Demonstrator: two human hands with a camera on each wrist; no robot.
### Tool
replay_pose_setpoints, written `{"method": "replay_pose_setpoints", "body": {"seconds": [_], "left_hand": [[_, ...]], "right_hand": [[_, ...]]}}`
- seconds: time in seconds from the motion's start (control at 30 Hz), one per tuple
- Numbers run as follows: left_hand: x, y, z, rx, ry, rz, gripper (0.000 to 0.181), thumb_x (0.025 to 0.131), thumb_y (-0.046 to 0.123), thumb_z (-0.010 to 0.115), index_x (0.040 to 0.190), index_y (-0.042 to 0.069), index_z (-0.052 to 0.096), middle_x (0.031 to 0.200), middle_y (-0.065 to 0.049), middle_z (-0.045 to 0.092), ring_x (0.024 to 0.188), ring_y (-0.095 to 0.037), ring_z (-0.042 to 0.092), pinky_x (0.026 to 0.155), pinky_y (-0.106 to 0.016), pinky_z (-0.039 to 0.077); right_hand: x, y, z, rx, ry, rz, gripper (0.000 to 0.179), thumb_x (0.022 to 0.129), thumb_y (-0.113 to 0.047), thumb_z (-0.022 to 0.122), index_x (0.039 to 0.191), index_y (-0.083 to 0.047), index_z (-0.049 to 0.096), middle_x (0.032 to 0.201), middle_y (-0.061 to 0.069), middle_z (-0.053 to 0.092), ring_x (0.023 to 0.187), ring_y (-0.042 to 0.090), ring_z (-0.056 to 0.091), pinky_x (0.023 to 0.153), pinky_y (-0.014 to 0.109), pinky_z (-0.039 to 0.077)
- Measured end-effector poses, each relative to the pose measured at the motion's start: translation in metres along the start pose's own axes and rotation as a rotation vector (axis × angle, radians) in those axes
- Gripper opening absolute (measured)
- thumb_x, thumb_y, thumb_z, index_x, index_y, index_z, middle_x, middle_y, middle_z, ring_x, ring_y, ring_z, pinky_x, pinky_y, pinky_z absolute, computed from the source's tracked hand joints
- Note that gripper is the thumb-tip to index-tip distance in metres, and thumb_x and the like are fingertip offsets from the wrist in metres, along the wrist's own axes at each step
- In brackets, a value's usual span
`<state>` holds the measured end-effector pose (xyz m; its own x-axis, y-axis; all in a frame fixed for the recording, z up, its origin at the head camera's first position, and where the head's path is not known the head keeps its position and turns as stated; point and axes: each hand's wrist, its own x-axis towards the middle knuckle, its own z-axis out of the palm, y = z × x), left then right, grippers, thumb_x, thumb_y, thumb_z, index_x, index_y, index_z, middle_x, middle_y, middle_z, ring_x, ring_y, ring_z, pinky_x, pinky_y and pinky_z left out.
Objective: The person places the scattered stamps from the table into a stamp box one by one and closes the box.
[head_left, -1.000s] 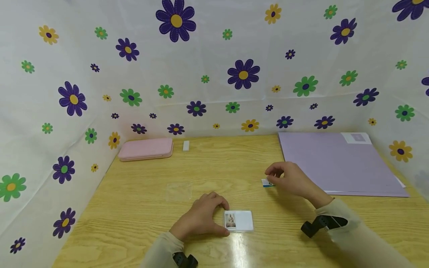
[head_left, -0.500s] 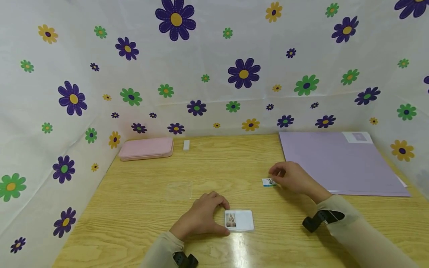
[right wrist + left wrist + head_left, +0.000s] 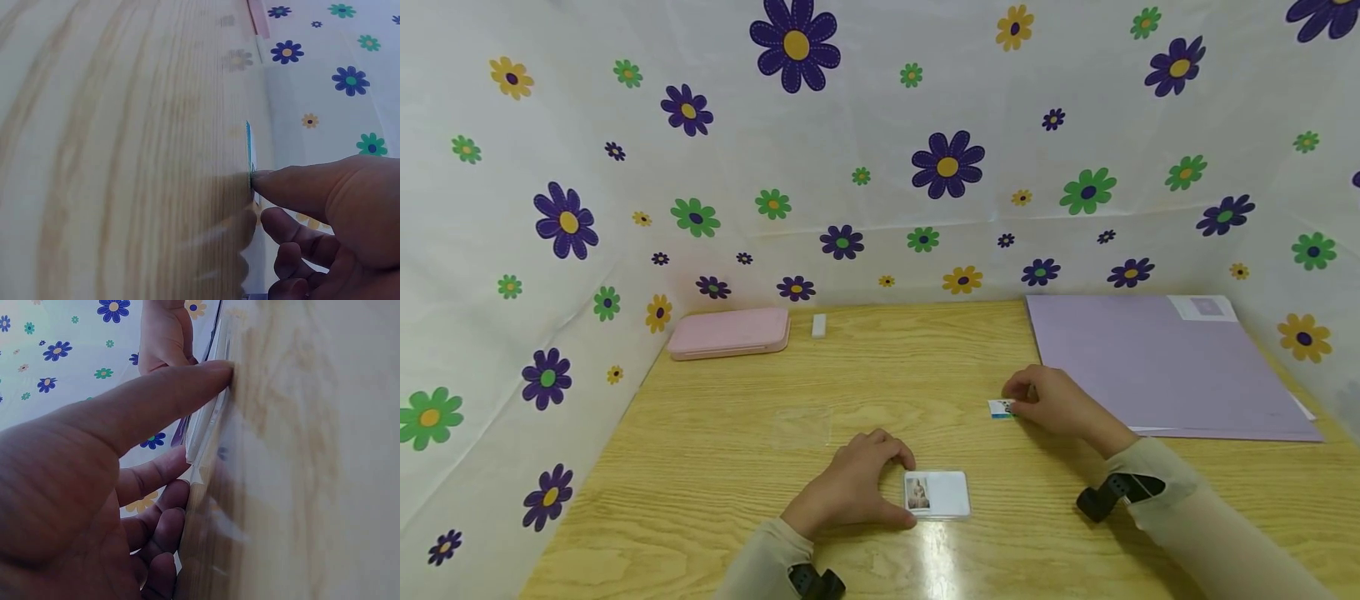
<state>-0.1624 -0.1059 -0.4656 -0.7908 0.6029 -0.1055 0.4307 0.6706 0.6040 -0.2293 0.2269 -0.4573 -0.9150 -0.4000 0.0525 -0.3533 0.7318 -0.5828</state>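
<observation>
My left hand [image 3: 857, 487] holds a flat clear case [image 3: 951, 493] by its left end, thumb at the near edge and index finger at the far edge. White backing and a small brownish picture of a figure [image 3: 917, 492] show in the case. In the left wrist view the thumb lies across the edge of the case [image 3: 203, 425]. Farther right, my right hand [image 3: 1052, 400] has thumb and fingertips at the right end of a small white and blue printed card [image 3: 1000, 408] on the table. The right wrist view shows the thumb tip against this card [image 3: 251, 150]; its right end is hidden.
A thin transparent sheet [image 3: 802, 427] lies left of the case. Toward the back stand a pink pencil case [image 3: 730, 332] and a small white block [image 3: 819, 326]. A large purple folder [image 3: 1165, 367] covers the table's right rear. Flowered cloth [image 3: 880, 125] encloses the back and sides.
My right hand has shifted slightly right along the small card, so more of its print shows. The left hand and clear case have stayed in place.
</observation>
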Motion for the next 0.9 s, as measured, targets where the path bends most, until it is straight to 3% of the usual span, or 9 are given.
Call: {"method": "replay_pose_setpoints", "body": {"seconds": [0.6, 0.9], "left_hand": [[0.0014, -0.0018, 0.0013, 0.010, -0.008, -0.020, 0.052, 0.068, 0.047, 0.089, 0.108, 0.032, 0.060, 0.113, 0.015, 0.051, 0.104, -0.014, 0.044, 0.091, -0.046, 0.037], [0.0012, -0.0015, 0.0009, 0.009, -0.007, -0.023, 0.051, 0.068, 0.047, 0.088, 0.108, 0.032, 0.060, 0.114, 0.014, 0.051, 0.105, -0.016, 0.045, 0.092, -0.047, 0.037]], "right_hand": [[0.0012, -0.0029, 0.0026, -0.014, -0.017, -0.028, 0.008, 0.089, -0.001, 0.070, 0.089, -0.008, 0.065, 0.084, 0.000, 0.058, 0.079, 0.017, 0.052, 0.072, 0.038, 0.045], [0.0004, -0.0075, 0.0020, -0.041, -0.008, -0.004, 0.008, 0.089, -0.003, 0.070, 0.092, -0.008, 0.067, 0.089, 0.003, 0.060, 0.083, 0.020, 0.056, 0.076, 0.042, 0.046]]}}
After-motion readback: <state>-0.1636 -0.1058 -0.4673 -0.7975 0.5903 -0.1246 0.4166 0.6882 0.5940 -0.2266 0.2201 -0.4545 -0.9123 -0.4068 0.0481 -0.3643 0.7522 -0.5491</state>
